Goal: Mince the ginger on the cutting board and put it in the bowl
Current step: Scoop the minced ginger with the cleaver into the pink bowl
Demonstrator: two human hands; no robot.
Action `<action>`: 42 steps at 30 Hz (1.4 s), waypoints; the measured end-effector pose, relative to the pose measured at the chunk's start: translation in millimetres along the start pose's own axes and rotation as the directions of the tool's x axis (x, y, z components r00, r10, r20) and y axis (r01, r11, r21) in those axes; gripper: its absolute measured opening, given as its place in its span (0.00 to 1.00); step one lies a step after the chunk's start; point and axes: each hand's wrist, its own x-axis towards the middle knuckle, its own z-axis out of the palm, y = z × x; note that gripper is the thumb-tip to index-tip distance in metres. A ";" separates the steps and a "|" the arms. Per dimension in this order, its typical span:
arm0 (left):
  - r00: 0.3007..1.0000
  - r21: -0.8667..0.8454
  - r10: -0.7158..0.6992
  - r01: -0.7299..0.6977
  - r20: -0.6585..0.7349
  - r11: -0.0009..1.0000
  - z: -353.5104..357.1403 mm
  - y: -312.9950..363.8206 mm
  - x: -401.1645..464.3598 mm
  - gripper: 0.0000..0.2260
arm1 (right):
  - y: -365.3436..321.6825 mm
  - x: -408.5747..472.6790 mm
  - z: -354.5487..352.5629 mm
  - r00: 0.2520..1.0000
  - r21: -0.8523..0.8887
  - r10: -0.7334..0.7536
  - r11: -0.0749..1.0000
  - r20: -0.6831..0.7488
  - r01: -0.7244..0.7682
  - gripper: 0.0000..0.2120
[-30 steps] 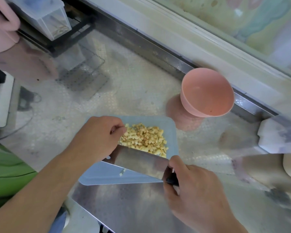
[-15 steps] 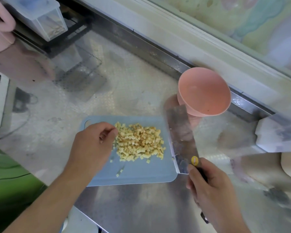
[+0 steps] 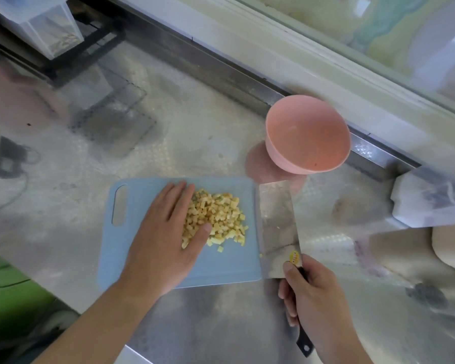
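A heap of small yellow ginger cubes point(image 3: 221, 216) lies on the light blue cutting board point(image 3: 226, 264). My left hand point(image 3: 166, 232) lies flat on the board with straight fingers against the left side of the heap. My right hand point(image 3: 313, 298) grips the black handle of a cleaver point(image 3: 277, 224), whose wide blade lies flat at the board's right edge, beside the heap. The empty pink bowl point(image 3: 307, 135) stands just beyond the blade tip, near the back wall.
The steel counter point(image 3: 195, 132) carries a black wire rack with a clear container point(image 3: 45, 24) at the back left. A white object point(image 3: 426, 203) sits at the right. A raised metal ledge point(image 3: 221, 69) runs along the back.
The cleaver has swung from across the board's near side to flat along its right edge. My left hand has flattened out against the ginger heap.
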 end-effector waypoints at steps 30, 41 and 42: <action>0.965 0.043 0.225 -0.221 -0.137 0.974 26.3 52.1 20.0 0.22 | -16.7 0.3 65.9 0.967 0.001 -0.107 0.994 0.231 0.110 0.12; 0.920 -0.062 0.293 -0.319 -0.261 0.946 8.8 83.2 17.5 0.15 | -37.7 -18.0 35.8 0.953 0.204 -0.048 0.979 0.299 -0.014 0.10; 0.917 -0.064 0.302 -0.329 -0.261 0.942 5.5 91.0 20.2 0.15 | -44.1 -20.7 28.7 0.950 0.229 -0.040 0.973 0.310 -0.034 0.10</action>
